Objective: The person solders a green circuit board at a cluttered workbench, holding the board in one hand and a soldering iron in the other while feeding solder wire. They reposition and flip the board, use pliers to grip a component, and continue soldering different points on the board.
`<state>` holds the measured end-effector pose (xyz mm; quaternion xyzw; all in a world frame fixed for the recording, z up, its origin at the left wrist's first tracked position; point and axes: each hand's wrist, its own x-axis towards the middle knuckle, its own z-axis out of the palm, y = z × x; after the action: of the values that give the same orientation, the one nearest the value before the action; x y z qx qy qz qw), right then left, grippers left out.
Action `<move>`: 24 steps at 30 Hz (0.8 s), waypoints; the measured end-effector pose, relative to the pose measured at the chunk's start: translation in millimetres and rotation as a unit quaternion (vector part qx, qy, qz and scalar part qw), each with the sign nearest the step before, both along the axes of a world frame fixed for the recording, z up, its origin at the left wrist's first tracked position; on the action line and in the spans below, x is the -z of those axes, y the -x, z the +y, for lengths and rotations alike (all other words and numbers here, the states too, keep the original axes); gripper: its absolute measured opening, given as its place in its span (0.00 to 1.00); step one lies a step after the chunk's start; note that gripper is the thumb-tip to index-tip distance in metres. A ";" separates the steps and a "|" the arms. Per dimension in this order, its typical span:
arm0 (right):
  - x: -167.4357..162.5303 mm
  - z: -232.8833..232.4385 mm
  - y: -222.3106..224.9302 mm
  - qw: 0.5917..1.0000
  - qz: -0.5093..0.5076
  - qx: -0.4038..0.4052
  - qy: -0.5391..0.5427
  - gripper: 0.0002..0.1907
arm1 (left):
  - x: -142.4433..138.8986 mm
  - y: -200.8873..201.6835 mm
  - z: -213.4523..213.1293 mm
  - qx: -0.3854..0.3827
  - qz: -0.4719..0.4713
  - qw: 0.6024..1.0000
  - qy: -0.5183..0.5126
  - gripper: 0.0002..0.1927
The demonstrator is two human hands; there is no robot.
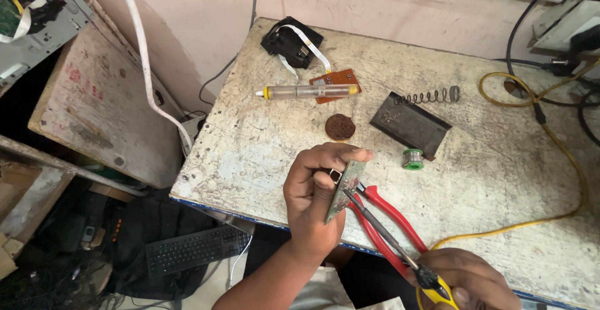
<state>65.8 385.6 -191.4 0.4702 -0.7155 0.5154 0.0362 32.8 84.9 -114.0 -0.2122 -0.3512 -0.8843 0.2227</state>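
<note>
The left hand (312,200) is above the near edge of the worktop (500,160), its fingers (340,154) clenched on a small green circuit board (344,189), held on edge with thumb and forefinger pinching its top. The right hand (465,279) is at the near edge, low in view, fingers wrapped round the yellow-and-black handle of a soldering iron (390,238); the iron's thin metal shaft slants up-left and its tip meets the board's face. Red-handled pliers (387,219) lie on the worktop just under the iron, beside the board.

Farther back, toward the middle of the worktop, are a green spool of solder wire (412,159), a dark metal iron stand (409,124) with a coil spring (431,96), a round brown sponge pad (340,127), and a clear desoldering pump (306,91) lying across an orange circuit board (340,80). A yellow cable (565,160) loops along the right edge.
</note>
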 end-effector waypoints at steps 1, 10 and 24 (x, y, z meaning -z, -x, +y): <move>1.2 0.8 0.6 1.000 0.004 -0.005 -0.005 0.22 | -0.1 0.3 0.1 0.000 0.001 1.000 0.001 0.16; -7.9 -12.1 -1.1 1.000 0.008 0.015 0.007 0.20 | 0.1 1.1 0.4 -0.002 0.005 1.000 0.005 0.15; -6.6 -9.2 0.0 1.000 0.007 0.011 -0.002 0.21 | 0.8 -0.3 0.1 -0.016 0.001 1.000 0.024 0.15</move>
<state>65.7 376.4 -184.8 0.4664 -0.7214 0.5099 0.0457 33.1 85.0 -114.8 -0.2120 -0.3753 -0.8719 0.2323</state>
